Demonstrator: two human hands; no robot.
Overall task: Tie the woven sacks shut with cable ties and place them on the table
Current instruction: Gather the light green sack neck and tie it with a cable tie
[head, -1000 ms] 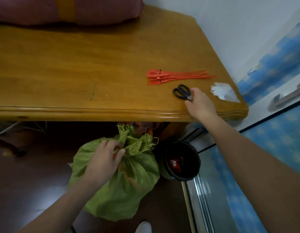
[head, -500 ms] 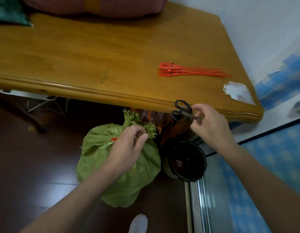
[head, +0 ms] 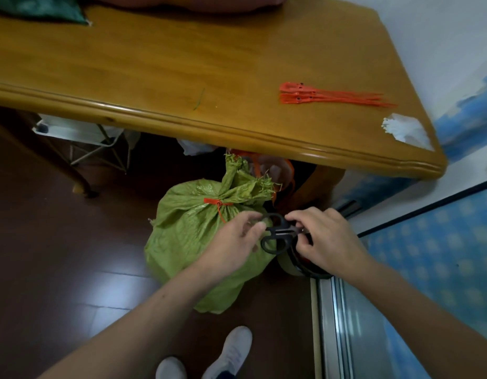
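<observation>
Far L, back corner of the bench (head: 155, 64) — a dark green bag (head: 37, 9) lies there, prob. a sack that's finished. Down on the floor, L of centre, the green sack (head: 182, 242) stands just in front of the bench edge. Its neck is bunched, with an orange cable tie (head: 217, 205) cinched round it and the tie's tail hanging loose down the front. So the tying looks done on this one; I'd say we're at the trim.

Left hand (head: 231, 242) is over the sack, fingers fairly straight, tips at the upper ring of the scissors (head: 282, 231). Can't tell if that grip is pinching the ring or only touching it. Right hand (head: 327, 242) has them for sure: grip clenched on the blade end, handles pointing L, blades hidden in the fingers. Black bin (head: 305, 270) sits just beneath, mostly covered. Up R on the bench, spare ties (head: 327, 97) lie in a bundle, well apart from the action.

Next move, as I read it: the scissors need turning into a cutting hold — thumb & finger thru the rings. Then blades go to the tail close by the tie's head, w/o nicking the weave. After that, lift the sack onto the bench.
</observation>
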